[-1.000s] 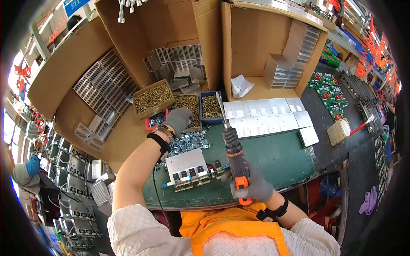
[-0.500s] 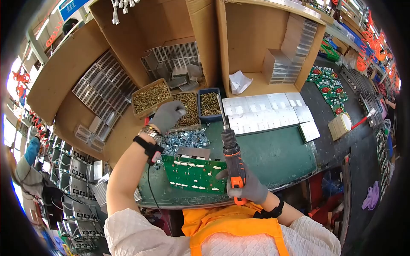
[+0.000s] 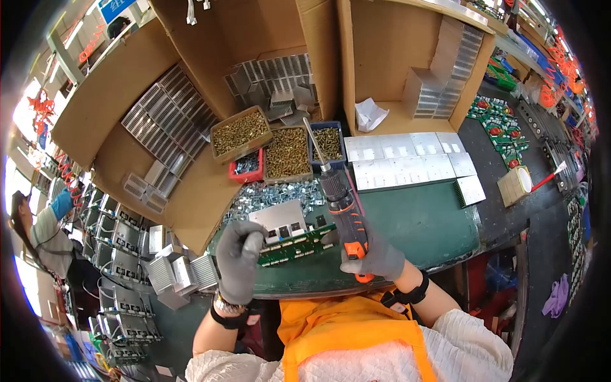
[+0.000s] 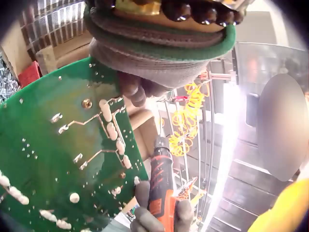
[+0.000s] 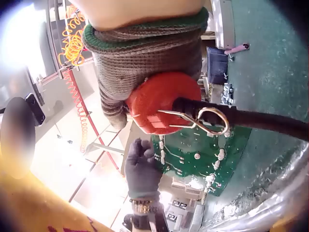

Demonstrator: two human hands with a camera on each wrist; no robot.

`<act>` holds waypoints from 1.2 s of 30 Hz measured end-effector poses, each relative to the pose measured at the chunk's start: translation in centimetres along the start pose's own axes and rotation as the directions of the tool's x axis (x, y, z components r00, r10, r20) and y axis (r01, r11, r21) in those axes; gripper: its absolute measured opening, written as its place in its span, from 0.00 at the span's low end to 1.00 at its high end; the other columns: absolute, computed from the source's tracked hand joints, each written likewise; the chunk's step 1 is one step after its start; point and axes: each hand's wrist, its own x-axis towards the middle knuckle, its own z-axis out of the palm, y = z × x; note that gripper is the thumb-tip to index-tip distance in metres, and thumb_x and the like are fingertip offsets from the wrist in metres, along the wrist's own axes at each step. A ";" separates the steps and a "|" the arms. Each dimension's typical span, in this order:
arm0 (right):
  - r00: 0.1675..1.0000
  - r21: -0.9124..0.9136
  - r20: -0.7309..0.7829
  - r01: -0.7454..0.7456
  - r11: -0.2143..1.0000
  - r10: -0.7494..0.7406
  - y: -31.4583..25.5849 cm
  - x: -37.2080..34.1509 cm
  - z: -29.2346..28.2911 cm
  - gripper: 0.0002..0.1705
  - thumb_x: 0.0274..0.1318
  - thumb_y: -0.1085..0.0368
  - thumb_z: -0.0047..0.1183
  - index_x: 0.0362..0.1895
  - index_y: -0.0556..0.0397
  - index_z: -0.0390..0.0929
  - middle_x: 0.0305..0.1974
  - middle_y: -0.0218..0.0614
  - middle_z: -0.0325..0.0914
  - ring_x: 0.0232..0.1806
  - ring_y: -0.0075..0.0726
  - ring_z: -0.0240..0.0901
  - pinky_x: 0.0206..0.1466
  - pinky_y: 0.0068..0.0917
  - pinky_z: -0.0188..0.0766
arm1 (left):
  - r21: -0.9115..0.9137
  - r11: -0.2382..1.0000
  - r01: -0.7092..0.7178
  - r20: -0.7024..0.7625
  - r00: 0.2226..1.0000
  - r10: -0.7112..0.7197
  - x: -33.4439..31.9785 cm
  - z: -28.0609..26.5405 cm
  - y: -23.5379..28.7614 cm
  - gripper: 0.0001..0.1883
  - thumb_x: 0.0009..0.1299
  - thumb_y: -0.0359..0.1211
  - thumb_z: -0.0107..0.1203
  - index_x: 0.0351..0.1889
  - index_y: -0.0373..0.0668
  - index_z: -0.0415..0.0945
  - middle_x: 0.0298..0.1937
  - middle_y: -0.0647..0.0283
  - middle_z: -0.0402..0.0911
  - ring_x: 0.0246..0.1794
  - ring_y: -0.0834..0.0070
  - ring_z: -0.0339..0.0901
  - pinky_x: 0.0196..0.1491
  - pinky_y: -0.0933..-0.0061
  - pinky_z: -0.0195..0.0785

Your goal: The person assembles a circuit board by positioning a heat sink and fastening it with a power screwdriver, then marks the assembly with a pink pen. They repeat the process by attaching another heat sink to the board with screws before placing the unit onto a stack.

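Observation:
My right hand [image 3: 375, 258] grips a black-and-orange electric screwdriver [image 3: 349, 223], its bit pointing up and away. Left of it, a green circuit board [image 3: 296, 248] stands tilted on the bench, with a flat metal plate [image 3: 278, 216] and black components along it. At the board's left end is my left hand [image 3: 238, 261], fingers curled; anything inside them is hidden. The left wrist view shows the board's soldered side [image 4: 63, 140] beside the left fingers [image 4: 137, 94]. In the right wrist view the left hand [image 5: 143, 169] has bent fingers near the board [image 5: 198, 154].
Behind the board lie loose small metal parts [image 3: 254, 196]. Bins of brass-coloured screws [image 3: 287, 153] and a red bin [image 3: 246, 167] stand further back. Metal plates [image 3: 401, 170] lie in rows at right, before cardboard boxes [image 3: 388, 54]. Heatsinks [image 3: 181, 274] are at left; another person [image 3: 54, 235] is beyond.
My left hand has come back from the bins to the board's left end. The board swung to show its soldered side, then tilted back. My right hand still holds the screwdriver.

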 end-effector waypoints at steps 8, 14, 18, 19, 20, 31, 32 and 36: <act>0.986 0.026 0.104 -0.133 0.991 0.129 -0.5 -2.3 1.7 0.52 0.38 0.73 0.69 0.70 0.53 0.55 0.57 0.39 0.74 0.60 0.32 0.69 0.64 0.31 0.64 | -0.043 0.970 0.239 0.279 0.935 -0.218 -2.9 -1.4 2.0 0.07 0.70 0.28 0.51 0.42 0.36 0.75 0.35 0.68 0.77 0.33 0.85 0.69 0.40 0.80 0.64; 0.989 0.005 0.120 -0.087 0.996 0.086 -0.8 -2.4 1.6 0.52 0.41 0.69 0.68 0.70 0.54 0.53 0.57 0.38 0.75 0.61 0.31 0.69 0.65 0.32 0.63 | -0.005 0.921 0.390 0.458 0.820 -0.345 0.6 -2.5 4.0 0.10 0.71 0.35 0.53 0.43 0.37 0.76 0.35 0.65 0.79 0.34 0.83 0.71 0.40 0.80 0.67; 0.988 -0.093 0.129 -0.074 0.993 0.086 -0.1 -2.6 1.2 0.53 0.41 0.66 0.69 0.71 0.55 0.52 0.55 0.37 0.75 0.58 0.29 0.69 0.64 0.29 0.64 | -0.067 0.959 0.275 0.245 0.936 -0.252 5.5 -1.5 4.0 0.09 0.72 0.31 0.52 0.46 0.36 0.75 0.34 0.66 0.79 0.32 0.82 0.72 0.38 0.82 0.67; 0.990 -0.143 0.104 -0.082 0.986 0.097 -0.2 -2.6 1.2 0.54 0.40 0.65 0.70 0.71 0.56 0.52 0.55 0.37 0.76 0.57 0.28 0.70 0.63 0.28 0.65 | -0.183 0.926 0.330 0.233 0.930 -0.285 7.1 -1.3 4.2 0.10 0.73 0.31 0.52 0.47 0.35 0.75 0.34 0.67 0.78 0.31 0.82 0.72 0.37 0.82 0.67; 0.989 -0.144 0.111 -0.078 0.986 0.094 -0.4 -2.6 1.3 0.54 0.40 0.65 0.70 0.71 0.56 0.52 0.55 0.37 0.76 0.57 0.28 0.70 0.63 0.28 0.65 | -0.295 0.878 0.376 0.226 0.921 -0.318 8.3 -1.2 4.2 0.11 0.73 0.31 0.52 0.49 0.35 0.74 0.33 0.67 0.78 0.30 0.82 0.72 0.36 0.81 0.67; 0.980 -0.129 0.090 -0.165 0.978 0.177 -3.0 -2.4 1.7 0.53 0.41 0.64 0.72 0.70 0.57 0.54 0.50 0.35 0.75 0.50 0.26 0.70 0.56 0.26 0.69 | -0.553 0.727 0.408 0.412 0.892 -0.188 11.8 0.2 2.0 0.16 0.73 0.42 0.55 0.45 0.37 0.74 0.25 0.69 0.74 0.20 0.84 0.63 0.25 0.81 0.56; 0.980 -0.128 0.091 -0.164 0.978 0.176 -2.9 -2.4 1.7 0.53 0.41 0.64 0.72 0.70 0.57 0.54 0.50 0.35 0.75 0.50 0.26 0.70 0.56 0.26 0.69 | -0.552 0.728 0.408 0.411 0.892 -0.188 11.8 0.1 2.1 0.16 0.73 0.42 0.55 0.45 0.37 0.74 0.25 0.69 0.74 0.20 0.84 0.63 0.25 0.81 0.56; 0.980 -0.161 0.088 -0.164 0.973 0.180 -2.5 -2.5 1.4 0.53 0.40 0.65 0.72 0.70 0.55 0.55 0.49 0.35 0.76 0.49 0.26 0.71 0.55 0.26 0.70 | -0.526 0.735 0.428 0.412 0.884 -0.221 11.5 -0.4 2.6 0.15 0.72 0.41 0.56 0.44 0.38 0.75 0.26 0.68 0.77 0.19 0.84 0.65 0.24 0.82 0.56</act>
